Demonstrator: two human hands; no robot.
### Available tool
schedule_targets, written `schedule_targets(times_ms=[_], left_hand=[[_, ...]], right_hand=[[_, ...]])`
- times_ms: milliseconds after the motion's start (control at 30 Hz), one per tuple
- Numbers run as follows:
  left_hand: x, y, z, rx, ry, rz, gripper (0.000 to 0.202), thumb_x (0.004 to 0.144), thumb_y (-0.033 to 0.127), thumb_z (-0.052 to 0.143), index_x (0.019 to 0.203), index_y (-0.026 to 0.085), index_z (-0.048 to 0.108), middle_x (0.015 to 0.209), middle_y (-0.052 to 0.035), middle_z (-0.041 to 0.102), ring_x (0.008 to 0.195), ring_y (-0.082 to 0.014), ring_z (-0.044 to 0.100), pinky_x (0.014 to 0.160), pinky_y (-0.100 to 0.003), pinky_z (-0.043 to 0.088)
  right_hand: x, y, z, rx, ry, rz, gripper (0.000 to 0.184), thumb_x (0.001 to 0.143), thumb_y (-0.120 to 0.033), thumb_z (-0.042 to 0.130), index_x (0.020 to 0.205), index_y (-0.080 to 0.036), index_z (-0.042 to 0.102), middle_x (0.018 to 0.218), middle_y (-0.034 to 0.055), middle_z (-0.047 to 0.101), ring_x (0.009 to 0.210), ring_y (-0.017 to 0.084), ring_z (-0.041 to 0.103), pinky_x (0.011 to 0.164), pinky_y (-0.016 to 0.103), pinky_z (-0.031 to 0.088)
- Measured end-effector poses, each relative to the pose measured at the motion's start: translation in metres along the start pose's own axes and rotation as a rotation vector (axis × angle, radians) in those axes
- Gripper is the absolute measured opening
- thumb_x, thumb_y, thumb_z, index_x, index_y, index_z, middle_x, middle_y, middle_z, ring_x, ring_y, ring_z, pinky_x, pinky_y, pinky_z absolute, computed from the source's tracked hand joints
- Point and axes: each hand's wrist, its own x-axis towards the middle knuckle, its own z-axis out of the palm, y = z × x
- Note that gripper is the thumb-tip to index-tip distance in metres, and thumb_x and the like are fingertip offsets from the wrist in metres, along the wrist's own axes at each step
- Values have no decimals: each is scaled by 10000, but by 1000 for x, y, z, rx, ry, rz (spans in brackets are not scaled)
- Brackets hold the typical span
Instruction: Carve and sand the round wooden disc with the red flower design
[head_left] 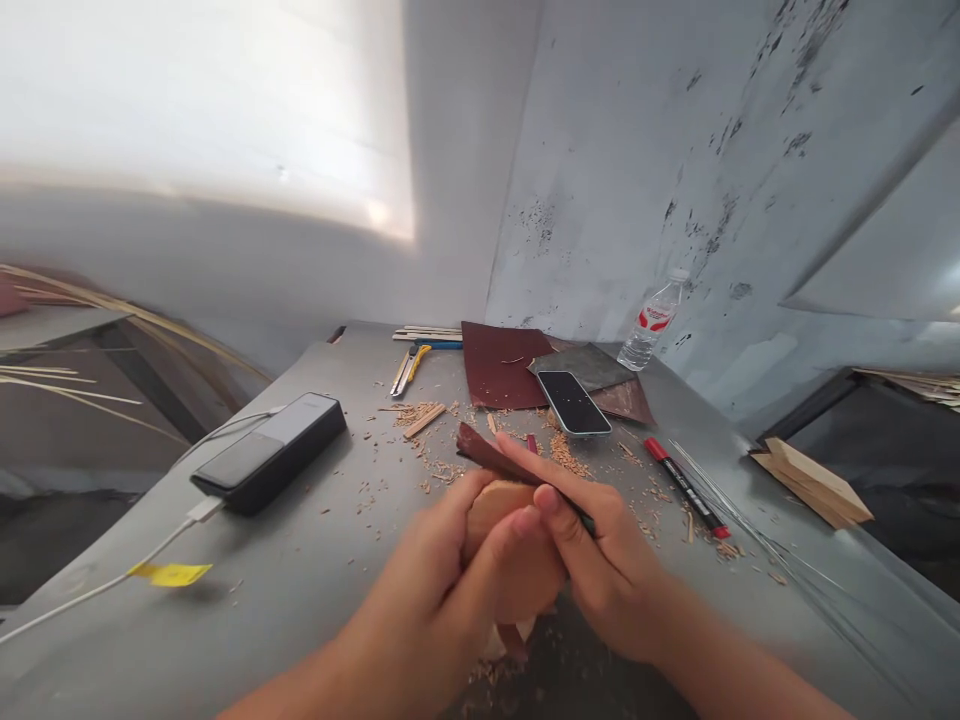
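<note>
My left hand (442, 570) is wrapped round a light-brown wooden piece (529, 575) with a rounded edge, held over the near edge of the table. A folded strip of dark red-brown sandpaper (491, 455) is pinched in my right hand (611, 545), its thumb and fingers on either side. The strip lies against the top edge of the wood. Both thumbs come close together over the piece, and my fingers hide part of its shape. Below the wood, a reddish-brown scrap (513, 642) shows.
Wood shavings (566, 455) are scattered over the grey table (300, 560). Beyond my hands lie a phone (574, 403), sandpaper sheets (502, 365) and a utility knife (410, 370). A power bank (274, 450) with a cable stands left; a marker (686, 488), thin wires (739, 520) and a bottle (652, 325) are right.
</note>
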Motion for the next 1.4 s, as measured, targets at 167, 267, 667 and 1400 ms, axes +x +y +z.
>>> schedule_targets(times_ms=[167,267,667,1400], left_hand=[[8,19,-18,-4,269,121,427,980,553,633,1158,167,595,902,-76,725,660,-191,706,508,-284,622],[10,24,-26,15,256,124,464,964,564,653,1175,158,577,959,-86,712,685,-202,717,488,-297,632],[6,17,-23,-39,119,121,356,1016,536,601,1127,207,523,959,-59,676,835,-240,748,515,-297,650],[14,19,-29,138,113,242,217,963,413,739,1107,252,726,1015,-10,786,969,-180,716,861,-276,551]], right_hand=[[0,-5,-1,-82,-6,-85,499,1121,-333,427,1617,-287,430,1493,58,641,1416,231,555,1229,451,413],[-4,-3,0,-94,-17,-90,493,1125,-309,412,1617,-284,430,1343,60,723,1338,223,608,1181,425,463],[-9,-2,3,-152,62,-93,471,1117,-274,447,1587,-266,473,1595,44,543,1481,199,491,1200,348,438],[-1,-8,-22,168,-38,-10,686,1045,-733,257,1550,-365,541,1641,-14,486,1550,298,378,1294,483,293]])
